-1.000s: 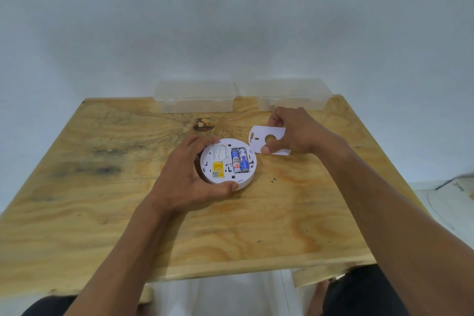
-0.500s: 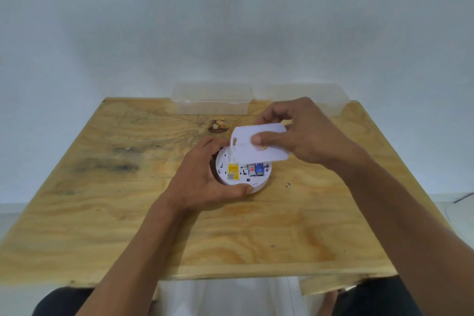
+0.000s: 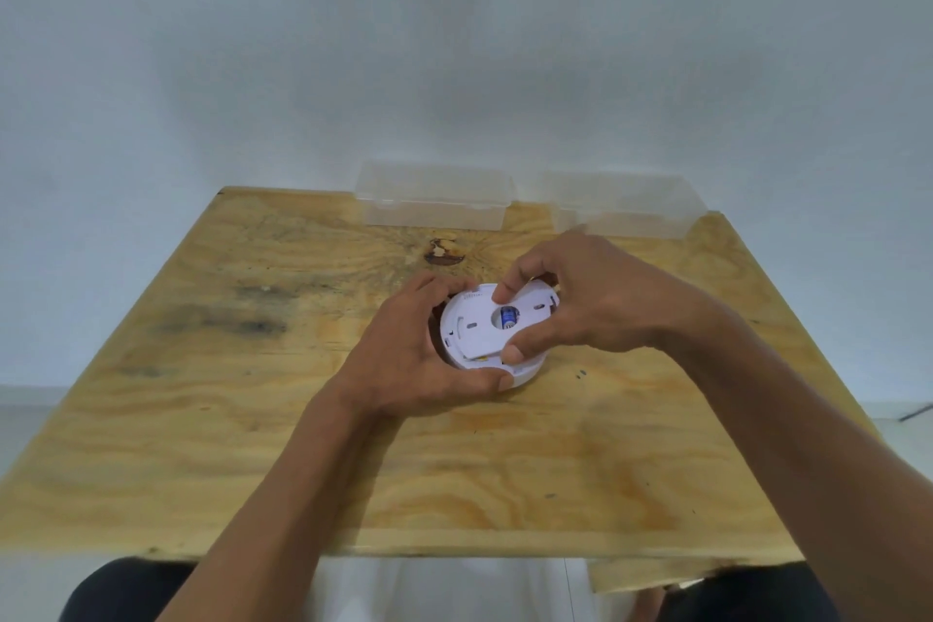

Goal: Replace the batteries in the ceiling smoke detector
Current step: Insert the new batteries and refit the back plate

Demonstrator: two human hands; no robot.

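Item: round white plastic smoke detector (image 3: 525,371), lying back-up near the middle of a pale plywood tabletop (image 3: 252,419), well clear of every edge. Fitted over the back: flat white plastic cover plate (image 3: 474,336) with slotted mounting holes and one round central opening, through which shows a blue-labelled battery (image 3: 509,317); plate apparently laid in place but not judged locked, a dark gap showing at the near edge. Left hand (image 3: 419,359): curled around the left and near rim of the housing, thumb tip at the front edge, gripping the body, presumably to stop rotation and sliding while the plate is worked. Right hand (image 3: 585,303): arched over the right side, forefinger tip on the far edge of the plate beside the opening, thumb tip on the near edge, pinching the plate across its width, a hold suited to pressing down or twisting home. Stage, as judged: cells already seated, closing of the back in hand. Accessory items: two clear lidded plastic boxes (image 3: 434,202) side by side along the far edge of the tabletop, contents not discernible, well apart from the work. Risk noted: plate misaligned on its tabs, failing to latch.
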